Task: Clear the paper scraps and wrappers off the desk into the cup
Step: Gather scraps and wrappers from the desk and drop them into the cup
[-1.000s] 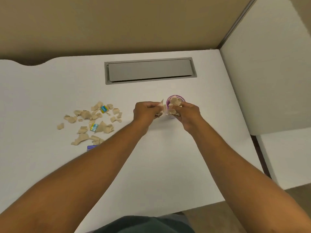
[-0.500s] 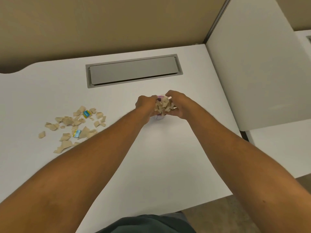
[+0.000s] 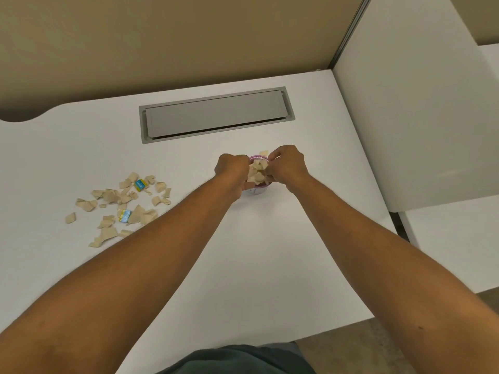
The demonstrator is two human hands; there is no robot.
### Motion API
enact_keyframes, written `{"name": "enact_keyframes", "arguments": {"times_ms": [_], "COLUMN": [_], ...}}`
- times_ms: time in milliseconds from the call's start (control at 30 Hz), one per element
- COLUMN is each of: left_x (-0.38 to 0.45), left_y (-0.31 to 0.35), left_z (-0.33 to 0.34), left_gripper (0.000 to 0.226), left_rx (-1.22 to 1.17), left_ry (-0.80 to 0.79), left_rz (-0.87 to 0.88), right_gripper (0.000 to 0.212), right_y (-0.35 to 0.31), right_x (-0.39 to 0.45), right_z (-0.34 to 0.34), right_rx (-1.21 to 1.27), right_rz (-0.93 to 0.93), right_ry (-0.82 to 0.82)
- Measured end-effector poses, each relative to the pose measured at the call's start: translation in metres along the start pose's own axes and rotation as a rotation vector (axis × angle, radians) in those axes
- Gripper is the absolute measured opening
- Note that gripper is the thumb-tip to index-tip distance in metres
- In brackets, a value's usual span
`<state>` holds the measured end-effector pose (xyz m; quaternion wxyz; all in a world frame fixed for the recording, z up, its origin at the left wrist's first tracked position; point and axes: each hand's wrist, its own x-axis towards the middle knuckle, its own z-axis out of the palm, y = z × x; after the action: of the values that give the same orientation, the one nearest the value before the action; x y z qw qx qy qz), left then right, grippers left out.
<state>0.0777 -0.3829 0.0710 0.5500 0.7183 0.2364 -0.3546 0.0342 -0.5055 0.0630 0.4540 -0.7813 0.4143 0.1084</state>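
Note:
A small pink-rimmed cup (image 3: 258, 158) stands on the white desk (image 3: 270, 252), heaped with tan paper scraps (image 3: 258, 171). My left hand (image 3: 232, 168) and my right hand (image 3: 287, 164) flank the cup, both with fingers closed on the heap of scraps at its mouth. One scrap (image 3: 263, 152) sticks up behind the rim. To the left lies a scattered pile of tan scraps (image 3: 121, 203) with two blue and yellow wrappers (image 3: 140, 184) (image 3: 124, 215) among them.
A grey cable hatch (image 3: 216, 116) is set into the desk behind the cup. A white partition panel (image 3: 410, 103) closes off the right side and a tan wall stands behind. The desk's front edge runs near my body.
Both hands came together over the cup with a handful of scraps and now press them at its mouth. The camera view shifted slightly.

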Motion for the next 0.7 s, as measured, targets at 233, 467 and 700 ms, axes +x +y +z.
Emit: {"name": "enact_keyframes", "arguments": {"times_ms": [233,467,700], "left_x": [0.008,0.016,0.030], "left_y": [-0.009,-0.029,-0.043], "left_z": [-0.009,-0.024,-0.042], "left_gripper": [0.006,0.019,0.016], "left_rx": [0.248,0.300,0.268], "left_ry": [0.142,0.072,0.077], "left_rz": [0.262,0.374,0.440], "right_gripper": [0.019,0.024,0.043], "right_y": [0.010,0.043,0.051], "right_x": [-0.003,0.027,0.091], "right_z": [0.001,-0.006,-0.003], "right_rx": [-0.145,-0.111,-0.600], "right_rz": [-0.205,-0.310,-0.617], "right_ry": [0.134,0.260,-0.080]}}
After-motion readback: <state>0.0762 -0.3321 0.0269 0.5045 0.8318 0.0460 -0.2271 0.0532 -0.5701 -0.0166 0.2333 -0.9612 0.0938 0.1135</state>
